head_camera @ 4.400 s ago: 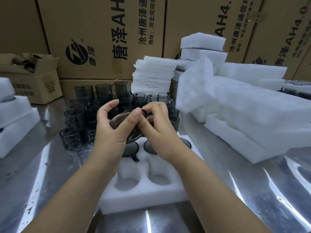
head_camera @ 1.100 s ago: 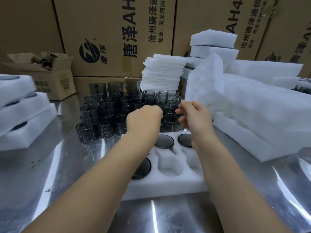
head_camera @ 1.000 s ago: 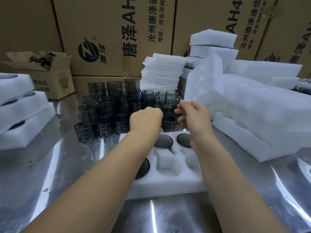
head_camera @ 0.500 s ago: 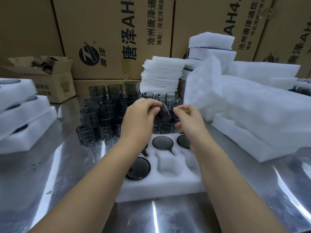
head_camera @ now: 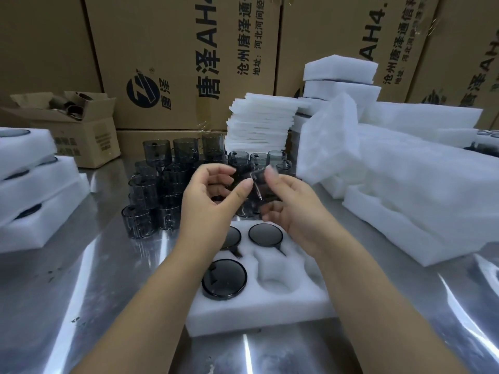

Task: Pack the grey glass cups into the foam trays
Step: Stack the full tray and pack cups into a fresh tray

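Holding one small grey transparent glass cup (head_camera: 258,182) in the air between both hands, above the far edge of the white moulded foam tray (head_camera: 256,314). Gripped on its left by the left hand (head_camera: 210,203), thumb against the glass, fingers curled above; pinched on its right by the right hand (head_camera: 294,211), fingertips curled round it. Motion-blurred, so can't tell which way up or where the handle points.

In the tray: one grey cup (head_camera: 224,279) in the near-left pocket, a second cup (head_camera: 265,234) in a far pocket, a third cup (head_camera: 231,237) left of that, partly behind the left wrist. Seen from above as dark round discs, thin handles in the side slots. Beside the near-left one, the near-middle pocket (head_camera: 275,279) showing bare foam. Right end of tray hidden by the right forearm.

More loose grey glass cups (head_camera: 159,184) clustered upright on the shiny metal bench (head_camera: 54,292) just beyond the tray, far-left of the hands, some stacked. Behind them, a stack of thin white foam sheets (head_camera: 259,122). Right — a heap of thick white foam blocks (head_camera: 405,190). Left edge: filled foam trays (head_camera: 29,184) stacked three high. Far left, a small open cardboard box (head_camera: 86,136); along the back, big printed brown cartons (head_camera: 175,63).
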